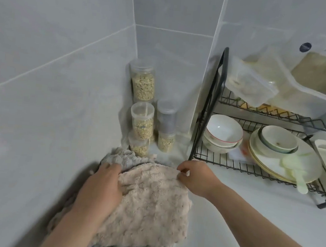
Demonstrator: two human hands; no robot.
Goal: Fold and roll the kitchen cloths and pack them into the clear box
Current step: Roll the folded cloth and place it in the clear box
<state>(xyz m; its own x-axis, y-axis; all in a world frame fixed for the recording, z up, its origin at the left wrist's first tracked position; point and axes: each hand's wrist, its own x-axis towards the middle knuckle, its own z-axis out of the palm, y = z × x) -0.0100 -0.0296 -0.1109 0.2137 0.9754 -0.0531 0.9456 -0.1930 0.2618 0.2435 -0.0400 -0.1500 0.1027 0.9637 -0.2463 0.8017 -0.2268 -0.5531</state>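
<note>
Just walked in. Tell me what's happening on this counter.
A person is working on a beige cloth spread over a grey cloth on the white counter. The left hand holds the beige cloth's left edge, and the right hand pinches its far right corner. The cloth lies mostly flat and is not rolled yet. Jars of oats and a dish rack stand behind.
</note>
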